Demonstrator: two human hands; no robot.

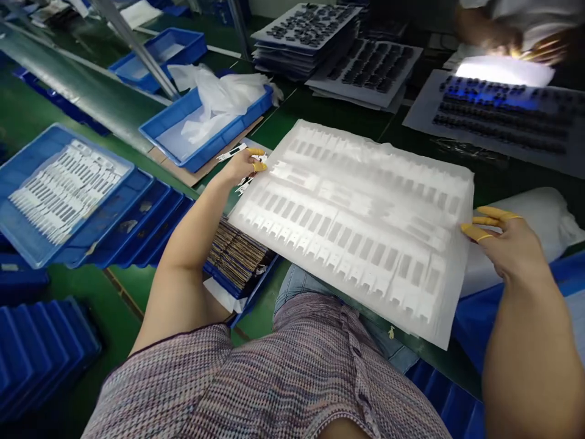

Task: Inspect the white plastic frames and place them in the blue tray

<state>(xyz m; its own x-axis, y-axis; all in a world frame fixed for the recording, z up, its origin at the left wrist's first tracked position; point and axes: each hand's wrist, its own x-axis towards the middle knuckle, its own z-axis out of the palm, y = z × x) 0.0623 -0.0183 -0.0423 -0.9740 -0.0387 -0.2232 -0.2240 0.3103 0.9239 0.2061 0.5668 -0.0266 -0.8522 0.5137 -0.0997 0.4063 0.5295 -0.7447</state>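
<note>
My hands hold up a large translucent white vacuum-formed tray (347, 225) with rows of moulded pockets, tilted across my lap. My left hand (244, 166), with yellow finger cots, grips its far left corner. Small white-and-black strips (232, 152) stick out beside those fingers, and I cannot tell whether they are held. My right hand (500, 241), also wearing yellow finger cots, grips the tray's right edge. Below the tray, a blue bin of stacked brown-edged strips (235, 256) is partly hidden by it and my left arm.
A blue tray of white strips (31, 152) lies at left, and a blue bin with white plastic film (214, 143) stands ahead. Stacked grey trays of black parts (304, 36) sit on the green bench. A co-worker's hands (516, 46) work at upper right, above a lit white sheet (505, 70).
</note>
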